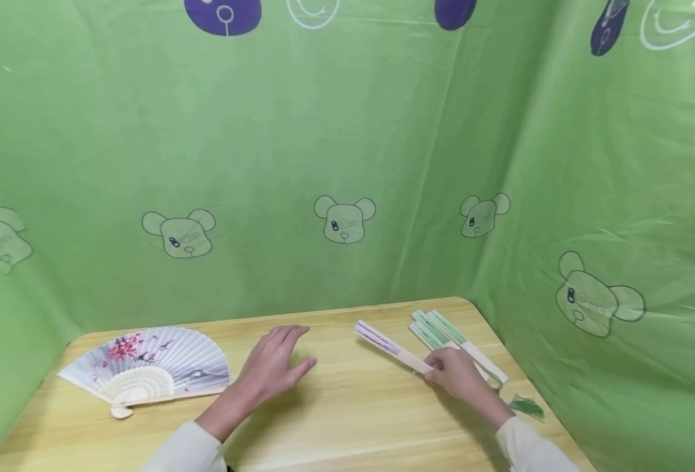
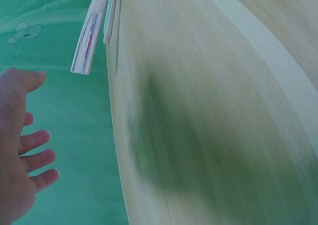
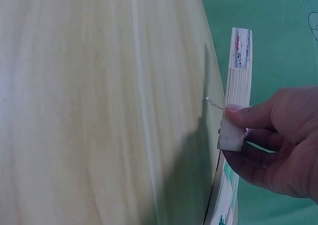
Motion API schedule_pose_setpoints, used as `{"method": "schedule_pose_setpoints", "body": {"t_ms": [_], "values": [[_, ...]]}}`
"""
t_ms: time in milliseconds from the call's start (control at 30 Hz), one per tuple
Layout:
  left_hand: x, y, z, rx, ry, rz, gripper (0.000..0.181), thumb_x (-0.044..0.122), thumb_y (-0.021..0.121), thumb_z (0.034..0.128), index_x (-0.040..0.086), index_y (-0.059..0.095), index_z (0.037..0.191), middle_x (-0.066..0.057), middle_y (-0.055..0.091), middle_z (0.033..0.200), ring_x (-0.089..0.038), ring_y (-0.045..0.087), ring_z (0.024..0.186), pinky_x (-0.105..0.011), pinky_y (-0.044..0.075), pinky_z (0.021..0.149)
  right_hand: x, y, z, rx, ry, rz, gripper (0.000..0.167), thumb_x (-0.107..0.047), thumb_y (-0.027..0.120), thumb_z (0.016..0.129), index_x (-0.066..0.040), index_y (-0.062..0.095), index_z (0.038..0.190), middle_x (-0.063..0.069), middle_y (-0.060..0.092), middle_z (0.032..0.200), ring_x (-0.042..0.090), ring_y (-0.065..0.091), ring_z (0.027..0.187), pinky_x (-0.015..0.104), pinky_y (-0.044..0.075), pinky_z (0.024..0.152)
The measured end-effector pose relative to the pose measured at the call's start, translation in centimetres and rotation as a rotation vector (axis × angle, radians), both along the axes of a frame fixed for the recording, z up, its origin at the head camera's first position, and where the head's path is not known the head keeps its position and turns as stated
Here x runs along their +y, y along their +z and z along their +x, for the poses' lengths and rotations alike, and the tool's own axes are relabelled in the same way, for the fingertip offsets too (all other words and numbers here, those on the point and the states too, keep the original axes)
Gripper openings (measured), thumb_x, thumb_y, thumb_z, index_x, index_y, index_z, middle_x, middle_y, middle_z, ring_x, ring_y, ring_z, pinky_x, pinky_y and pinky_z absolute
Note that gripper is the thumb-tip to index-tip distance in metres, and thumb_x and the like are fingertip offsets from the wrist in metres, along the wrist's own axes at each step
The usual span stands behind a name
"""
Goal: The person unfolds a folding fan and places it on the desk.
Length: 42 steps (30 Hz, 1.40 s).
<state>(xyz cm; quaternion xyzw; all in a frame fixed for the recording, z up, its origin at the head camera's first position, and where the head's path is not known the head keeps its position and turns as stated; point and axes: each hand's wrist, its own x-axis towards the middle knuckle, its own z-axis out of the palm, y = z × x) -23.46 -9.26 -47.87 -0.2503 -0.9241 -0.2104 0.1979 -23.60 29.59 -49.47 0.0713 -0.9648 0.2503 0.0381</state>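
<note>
My right hand [image 1: 456, 375] pinches a folded hand fan [image 1: 389, 342] by its bare wooden end, thumb on one side and fingers on the other. In the right wrist view this folded fan [image 3: 239, 66] is held off the table, its pale ribs stacked and a strip of printed cloth at the far end. A short cord hangs near the thumb. Toward the middle of the table, my left hand [image 1: 269, 364] hovers with thumb and fingers apart, holding nothing. An unfolded fan [image 1: 194, 367] with pink blossoms on pale grey cloth lies at the left.
Several folded green fans [image 1: 436, 331] lie side by side at the table's right, just beyond my right hand. A green tassel [image 1: 526, 406] lies near the right edge. Green curtains [image 1: 347, 131] with bear prints surround the wooden table [image 1: 347, 419].
</note>
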Motion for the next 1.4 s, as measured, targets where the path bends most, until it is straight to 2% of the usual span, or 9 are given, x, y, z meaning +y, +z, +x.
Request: {"method": "schedule_pose_setpoints", "body": {"t_ms": [200,433,667,1000,1200,1400], "values": [[0.5,-0.2,-0.5,-0.014,0.004,0.021,0.064,0.046,0.074,0.0929,0.009,0.058,0.143,-0.014,0.065,0.141,-0.032,0.061,0.132,-0.054,0.054,0.115,-0.4,-0.1,0.2,-0.013,-0.014,-0.028,0.013,-0.005,0.085,0.079,-0.008,0.078,0.091,0.000,0.072,0.076,0.010,0.056,0.066,0.019,0.049,0.054],[1.4,-0.3,-0.9,-0.069,0.003,0.059,0.064,0.046,0.073,0.0945,0.010,0.057,0.145,-0.016,0.063,0.144,-0.033,0.059,0.134,-0.054,0.053,0.117,-1.0,0.2,0.6,-0.021,-0.006,-0.042,0.015,-0.005,0.084,0.080,-0.007,0.078,0.093,0.000,0.072,0.077,0.010,0.056,0.066,0.018,0.050,0.054],[2.2,-0.3,-1.0,-0.106,0.007,0.073,0.066,0.047,0.072,0.0944,0.010,0.056,0.146,-0.015,0.062,0.146,-0.033,0.058,0.136,-0.054,0.052,0.118,-1.9,0.7,0.9,-0.006,0.009,-0.057,0.014,-0.006,0.084,0.080,-0.008,0.078,0.092,-0.001,0.073,0.077,0.008,0.058,0.067,0.018,0.052,0.057],[3.0,-0.6,-1.0,-0.147,0.020,0.129,0.066,0.047,0.072,0.0949,0.010,0.055,0.147,-0.015,0.060,0.148,-0.033,0.057,0.137,-0.053,0.052,0.118,-2.9,0.9,1.5,-0.048,0.013,-0.125,0.015,-0.005,0.084,0.080,-0.008,0.078,0.093,-0.002,0.073,0.078,0.008,0.059,0.068,0.018,0.053,0.056],[3.4,-0.5,-1.0,-0.179,0.032,0.181,0.066,0.046,0.072,0.0952,0.010,0.054,0.148,-0.014,0.060,0.149,-0.034,0.056,0.139,-0.054,0.051,0.120,-3.5,1.2,1.9,-0.046,0.021,-0.131,0.014,-0.007,0.085,0.080,-0.011,0.078,0.092,-0.004,0.073,0.078,0.007,0.060,0.071,0.018,0.055,0.061],[4.0,-0.3,-1.0,-0.220,0.031,0.235,0.065,0.043,0.073,0.0950,0.012,0.053,0.148,-0.013,0.059,0.150,-0.034,0.055,0.140,-0.056,0.049,0.120,-4.0,1.7,2.6,-0.052,0.035,-0.166,0.015,-0.005,0.084,0.080,-0.009,0.078,0.093,-0.002,0.075,0.081,0.008,0.062,0.072,0.018,0.058,0.064]]}}
